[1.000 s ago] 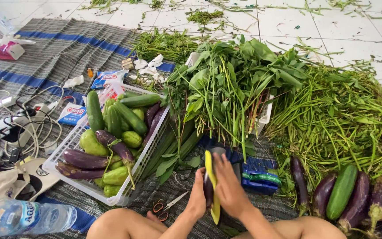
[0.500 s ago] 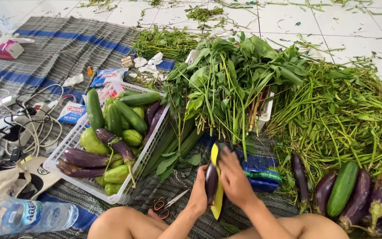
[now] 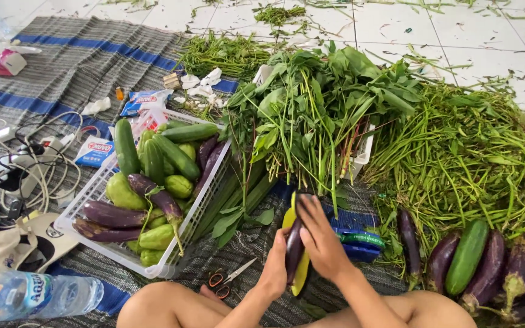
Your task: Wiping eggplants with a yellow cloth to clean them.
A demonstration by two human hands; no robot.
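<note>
Left hand: low centre of the view, above the crossed legs; fingers curled shut around the lower part of a dark purple eggplant, thumb side toward the camera.

Right hand: just right of the left hand and touching the same eggplant; fingers nearly straight and close together, laid over its upper end, palm against its right flank. How firmly it presses cannot be told.

Eggplant: slim, held clear of the mat between both hands. Long axis near vertical in the view, upper end pointing away from the person toward the greens, lower end toward the lap. A yellow-green strip lies directly behind it along the same axis, showing above and below; what it is cannot be told.

Surroundings:
- white plastic basket, left of the hands, filled with cucumbers and purple eggplants
- orange-handled scissors on the striped mat, just left of the left hand
- bundle of leafy greens, beyond the hands
- heap of thin green stalks, to the right
- loose eggplants and one cucumber, lower right
- water bottle, lower left
</note>
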